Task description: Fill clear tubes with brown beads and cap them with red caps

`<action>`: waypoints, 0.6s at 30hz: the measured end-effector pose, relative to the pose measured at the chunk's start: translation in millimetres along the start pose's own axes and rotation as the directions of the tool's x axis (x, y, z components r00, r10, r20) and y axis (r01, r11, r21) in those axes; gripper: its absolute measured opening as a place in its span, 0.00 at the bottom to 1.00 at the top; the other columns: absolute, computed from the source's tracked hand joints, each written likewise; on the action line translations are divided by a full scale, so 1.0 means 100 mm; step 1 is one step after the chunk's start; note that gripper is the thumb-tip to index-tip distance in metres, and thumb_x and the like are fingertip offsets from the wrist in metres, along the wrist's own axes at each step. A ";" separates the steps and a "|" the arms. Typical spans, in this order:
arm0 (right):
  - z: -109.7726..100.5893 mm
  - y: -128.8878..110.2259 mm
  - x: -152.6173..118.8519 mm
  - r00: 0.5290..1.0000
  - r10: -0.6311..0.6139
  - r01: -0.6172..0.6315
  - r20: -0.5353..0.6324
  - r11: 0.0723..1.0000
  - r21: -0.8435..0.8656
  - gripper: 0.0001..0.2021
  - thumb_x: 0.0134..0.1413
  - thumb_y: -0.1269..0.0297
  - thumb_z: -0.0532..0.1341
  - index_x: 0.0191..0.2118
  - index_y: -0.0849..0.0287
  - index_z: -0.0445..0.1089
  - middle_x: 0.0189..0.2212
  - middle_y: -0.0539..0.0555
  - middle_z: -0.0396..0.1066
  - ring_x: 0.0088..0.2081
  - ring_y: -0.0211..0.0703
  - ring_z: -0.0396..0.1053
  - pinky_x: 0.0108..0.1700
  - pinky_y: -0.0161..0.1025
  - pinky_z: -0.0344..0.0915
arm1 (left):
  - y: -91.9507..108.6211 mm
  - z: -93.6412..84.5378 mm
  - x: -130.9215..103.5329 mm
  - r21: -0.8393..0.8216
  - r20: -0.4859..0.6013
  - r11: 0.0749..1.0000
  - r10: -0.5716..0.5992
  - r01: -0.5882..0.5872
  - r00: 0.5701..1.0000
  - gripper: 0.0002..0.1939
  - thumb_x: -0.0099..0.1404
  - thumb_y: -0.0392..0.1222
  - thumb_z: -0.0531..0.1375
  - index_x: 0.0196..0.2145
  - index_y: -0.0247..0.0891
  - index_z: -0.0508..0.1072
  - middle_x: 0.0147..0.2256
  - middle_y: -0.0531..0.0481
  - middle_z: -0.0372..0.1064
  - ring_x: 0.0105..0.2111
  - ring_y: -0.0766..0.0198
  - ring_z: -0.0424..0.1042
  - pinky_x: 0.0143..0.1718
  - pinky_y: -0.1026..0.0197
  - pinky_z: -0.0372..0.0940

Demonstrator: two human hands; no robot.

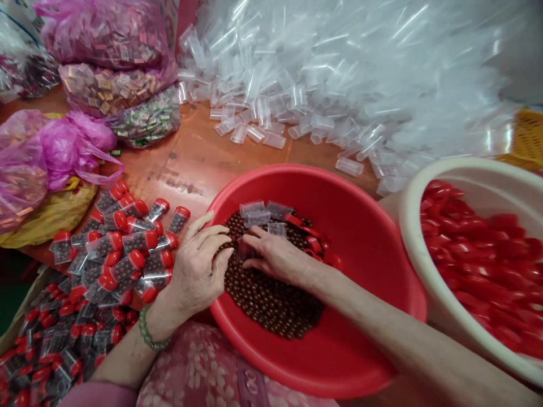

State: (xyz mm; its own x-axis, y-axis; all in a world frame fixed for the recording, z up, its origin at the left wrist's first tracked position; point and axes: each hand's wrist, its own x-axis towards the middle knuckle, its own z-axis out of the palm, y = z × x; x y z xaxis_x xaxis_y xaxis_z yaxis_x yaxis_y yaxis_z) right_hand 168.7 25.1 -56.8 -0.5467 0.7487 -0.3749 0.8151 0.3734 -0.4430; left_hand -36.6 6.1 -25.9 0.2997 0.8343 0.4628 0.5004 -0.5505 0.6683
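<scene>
A red basin (360, 226) holds many small dark brown balls (271, 305), several clear tubes (257, 219) and some red caps (314, 244). My left hand (203, 263), with a green bead bracelet on the wrist, reaches over the basin's left rim. Its fingers are curled at the edge of the balls, and whatever they hold is hidden. Down in the balls, my right hand (265, 254) has its fingers closed around a clear tube (245, 249), which is mostly covered by the hand.
Filled tubes with red caps (123, 243) are piled at the left. Clear empty tubes (339, 73) heap up at the back. A white tub (409, 226) of red caps stands right. Pink bags (114, 34) of small packets lie at the back left.
</scene>
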 end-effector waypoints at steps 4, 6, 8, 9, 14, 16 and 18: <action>0.11 -0.16 -0.12 0.989 -0.068 0.050 0.135 0.990 0.134 0.10 0.50 0.71 0.65 0.39 0.59 0.67 0.42 0.56 0.66 0.41 0.46 0.69 0.44 0.40 0.65 | -0.01 -0.01 0.00 -0.015 0.010 1.000 0.023 -0.022 1.000 0.06 0.64 0.30 0.56 0.37 0.34 0.72 0.40 0.42 0.75 0.53 0.54 0.68 0.56 0.43 0.64; 0.12 -0.22 -0.19 0.981 -0.066 0.028 0.182 0.979 0.201 0.10 0.49 0.72 0.65 0.39 0.60 0.68 0.42 0.57 0.66 0.41 0.47 0.68 0.45 0.42 0.64 | 0.00 0.00 -0.01 -0.012 0.011 1.000 0.013 -0.013 1.000 0.06 0.64 0.30 0.55 0.37 0.33 0.72 0.40 0.42 0.75 0.53 0.54 0.68 0.57 0.43 0.63; 0.12 -0.24 -0.23 0.972 -0.046 -0.019 0.228 0.961 0.275 0.10 0.47 0.72 0.65 0.38 0.62 0.68 0.40 0.58 0.68 0.40 0.47 0.68 0.45 0.43 0.64 | 0.02 0.01 -0.01 0.009 0.030 1.000 0.000 0.000 1.000 0.07 0.65 0.30 0.55 0.37 0.33 0.72 0.40 0.42 0.75 0.54 0.53 0.67 0.57 0.41 0.63; 0.11 -0.23 -0.24 0.964 -0.039 -0.050 0.263 0.946 0.321 0.10 0.47 0.71 0.65 0.38 0.62 0.69 0.38 0.57 0.69 0.38 0.47 0.68 0.43 0.43 0.64 | 0.03 0.01 -0.02 0.027 0.043 1.000 -0.006 0.005 0.999 0.07 0.65 0.31 0.55 0.37 0.33 0.72 0.41 0.42 0.75 0.54 0.52 0.67 0.57 0.40 0.62; 0.09 -0.10 -0.23 0.859 -0.124 -0.256 0.496 0.736 0.627 0.16 0.47 0.56 0.65 0.39 0.62 0.71 0.25 0.49 0.71 0.25 0.38 0.68 0.28 0.35 0.65 | 0.12 -0.04 -0.01 0.128 0.133 0.990 0.040 -0.057 0.990 0.07 0.66 0.32 0.54 0.37 0.32 0.72 0.42 0.41 0.75 0.55 0.49 0.66 0.59 0.37 0.59; 0.06 -0.06 -0.21 0.831 -0.190 -0.318 0.523 0.609 0.727 0.22 0.46 0.49 0.64 0.40 0.63 0.70 0.26 0.50 0.72 0.26 0.37 0.69 0.30 0.35 0.67 | 0.17 -0.09 0.00 0.124 0.238 0.984 0.094 -0.127 0.967 0.09 0.67 0.32 0.52 0.38 0.31 0.72 0.43 0.41 0.75 0.56 0.50 0.66 0.60 0.39 0.58; 0.01 -0.04 -0.19 0.830 -0.242 -0.340 0.503 0.496 0.799 0.24 0.44 0.45 0.64 0.38 0.63 0.70 0.25 0.49 0.71 0.26 0.37 0.69 0.32 0.37 0.68 | 0.23 -0.15 0.01 0.094 0.380 0.977 0.144 -0.193 0.914 0.11 0.68 0.33 0.52 0.43 0.29 0.72 0.46 0.40 0.74 0.57 0.51 0.65 0.61 0.43 0.59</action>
State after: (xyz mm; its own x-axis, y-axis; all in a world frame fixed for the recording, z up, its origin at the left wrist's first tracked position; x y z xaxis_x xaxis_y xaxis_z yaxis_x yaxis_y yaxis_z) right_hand 175.7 8.8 -48.8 -0.7473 0.2552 -0.6135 0.4369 -0.5071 -0.7430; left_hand -37.0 -6.6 -1.2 0.6544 0.6948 0.2983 0.5071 -0.6959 0.5085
